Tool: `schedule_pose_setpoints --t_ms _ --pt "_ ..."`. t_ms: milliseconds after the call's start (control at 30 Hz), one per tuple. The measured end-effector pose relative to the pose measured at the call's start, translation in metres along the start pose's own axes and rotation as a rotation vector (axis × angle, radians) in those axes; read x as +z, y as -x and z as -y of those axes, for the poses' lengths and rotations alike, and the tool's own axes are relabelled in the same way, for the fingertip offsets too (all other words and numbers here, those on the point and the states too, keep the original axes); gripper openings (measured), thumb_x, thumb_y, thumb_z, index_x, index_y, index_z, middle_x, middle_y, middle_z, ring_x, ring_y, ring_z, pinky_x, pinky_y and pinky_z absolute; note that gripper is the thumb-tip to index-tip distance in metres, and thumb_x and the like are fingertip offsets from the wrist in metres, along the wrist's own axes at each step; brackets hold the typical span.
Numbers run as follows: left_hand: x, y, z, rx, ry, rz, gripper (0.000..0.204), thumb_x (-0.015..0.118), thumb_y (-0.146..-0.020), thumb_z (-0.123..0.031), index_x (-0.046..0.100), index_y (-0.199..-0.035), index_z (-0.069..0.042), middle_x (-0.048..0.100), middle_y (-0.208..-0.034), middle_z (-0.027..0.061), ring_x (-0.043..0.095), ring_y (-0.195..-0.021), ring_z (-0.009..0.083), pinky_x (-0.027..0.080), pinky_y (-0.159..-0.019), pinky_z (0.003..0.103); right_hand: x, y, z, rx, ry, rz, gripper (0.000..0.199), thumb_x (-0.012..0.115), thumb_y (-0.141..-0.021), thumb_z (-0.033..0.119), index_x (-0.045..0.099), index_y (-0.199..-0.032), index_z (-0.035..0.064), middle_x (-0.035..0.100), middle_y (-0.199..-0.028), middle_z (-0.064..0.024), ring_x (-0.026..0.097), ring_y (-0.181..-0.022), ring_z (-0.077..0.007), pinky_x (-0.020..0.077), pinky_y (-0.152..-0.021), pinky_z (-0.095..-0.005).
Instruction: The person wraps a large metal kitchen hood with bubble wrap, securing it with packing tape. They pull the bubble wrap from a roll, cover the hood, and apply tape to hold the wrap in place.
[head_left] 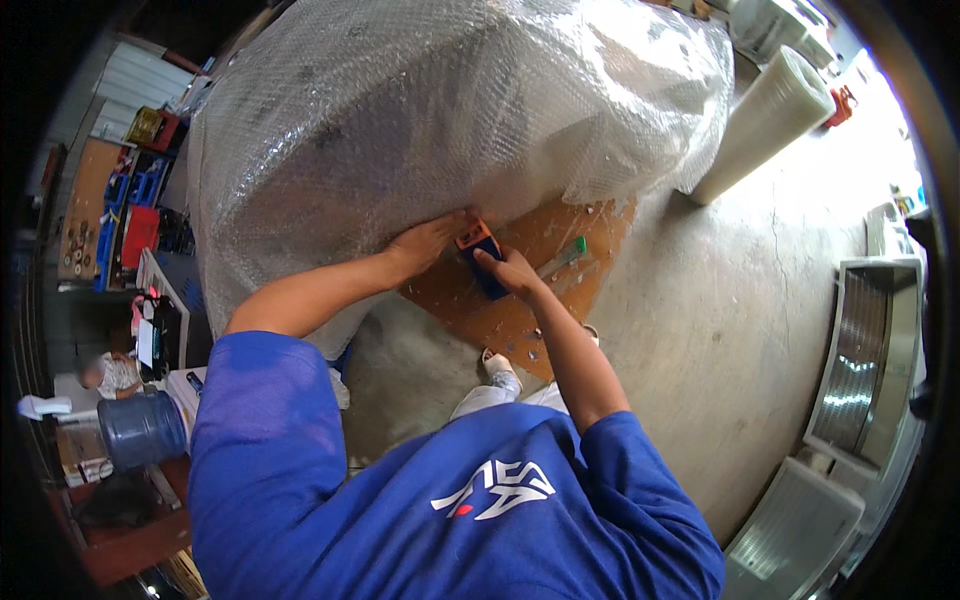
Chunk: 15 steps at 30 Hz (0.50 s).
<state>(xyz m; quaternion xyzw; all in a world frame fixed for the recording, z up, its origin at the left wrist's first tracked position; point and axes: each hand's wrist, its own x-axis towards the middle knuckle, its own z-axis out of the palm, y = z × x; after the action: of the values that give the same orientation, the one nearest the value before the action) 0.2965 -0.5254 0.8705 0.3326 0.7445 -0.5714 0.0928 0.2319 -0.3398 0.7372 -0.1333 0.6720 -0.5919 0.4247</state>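
- Tool [485, 276], orange and blue, sits gripped in your right hand [516, 273]!
- Your left hand [425, 246] stretches along the bubble wrap [340, 180], its grip unclear.

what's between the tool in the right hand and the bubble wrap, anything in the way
Only the left hand is close: it lies against the lower part of the bubble wrap, beside the orange end of the blue and orange tool in the right hand. Nothing else visible stands between.
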Motion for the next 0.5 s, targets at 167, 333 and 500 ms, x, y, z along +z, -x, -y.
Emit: schedule_pose_setpoints --t_ms 167,333,500 --pt "0.013 -0.007 -0.008 -0.040 0.041 -0.073 0.072 0.038 -0.097 -0.039 0.018 -0.154 0.000 0.010 -0.164 0.0128 0.007 -0.151 0.0271 -0.001 -0.123 0.042 -0.002 0.021 0.005 0.081 0.192 -0.112 0.075 0.062 -0.080 0.070 0.069 -0.093 -0.0037 0.070 -0.086 -0.0206 0.070 -0.084 -0.0311 0.0519 -0.078 -0.0399" --pt "0.018 -0.008 -0.005 -0.085 0.006 -0.086 0.071 0.035 -0.098 -0.037 0.014 -0.155 -0.002 0.009 -0.164 0.0117 0.005 -0.152 0.0268 -0.002 -0.123 0.042 0.000 0.037 0.005 0.144 0.231 -0.147 0.080 0.062 -0.079 0.071 0.069 -0.088 -0.0083 0.070 -0.086 -0.0238 0.070 -0.086 -0.0331 0.0520 -0.078 -0.0398" --pt "0.024 -0.013 -0.013 -0.108 0.004 -0.127 0.069 0.036 -0.098 -0.033 0.013 -0.155 -0.002 0.007 -0.164 0.0110 0.004 -0.152 0.0267 -0.001 -0.123 0.042 -0.008 0.054 -0.003 0.259 0.356 -0.216 0.082 0.062 -0.078 0.071 0.070 -0.091 -0.0091 0.070 -0.090 -0.0250 0.070 -0.089 -0.0345 0.0520 -0.079 -0.0392"
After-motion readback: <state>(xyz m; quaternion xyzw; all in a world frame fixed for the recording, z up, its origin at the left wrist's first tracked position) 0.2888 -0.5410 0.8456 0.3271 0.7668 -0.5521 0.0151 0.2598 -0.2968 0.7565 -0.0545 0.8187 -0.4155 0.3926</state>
